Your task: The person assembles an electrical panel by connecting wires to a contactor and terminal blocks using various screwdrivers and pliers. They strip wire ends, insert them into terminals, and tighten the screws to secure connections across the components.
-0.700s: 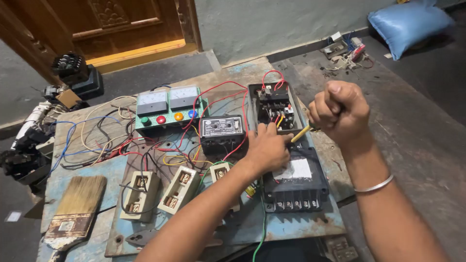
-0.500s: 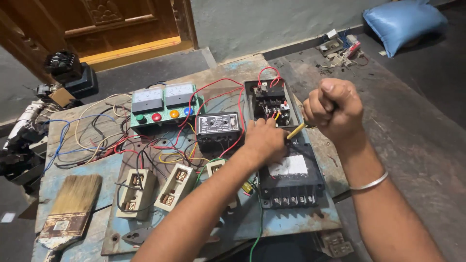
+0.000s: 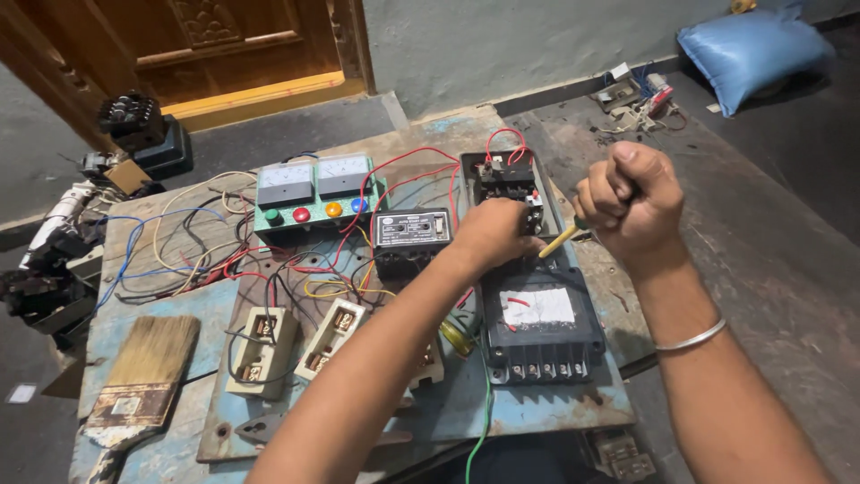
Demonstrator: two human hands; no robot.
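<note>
My right hand (image 3: 630, 202) is closed in a fist on a yellow-handled screwdriver (image 3: 559, 240), whose tip points left and down into the black switch box (image 3: 503, 184) with red wires. My left hand (image 3: 491, 235) rests on the lower edge of that box, fingers curled against it beside the screwdriver tip; whether it pinches anything is hidden. Both work over a blue-painted wooden board (image 3: 555, 408) covered with electrical parts. A metal bangle sits on my right wrist.
On the board are a green panel with two meters and coloured buttons (image 3: 315, 190), a black starter unit (image 3: 410, 235), a black breaker block (image 3: 540, 323), cream fuse holders (image 3: 262, 350) and loose wires. A paintbrush (image 3: 143, 376) lies at left. A blue sack (image 3: 751, 49) lies far right.
Both hands stay at the switch box. My right fist has risen slightly and turned with the screwdriver; the view has shifted a little.
</note>
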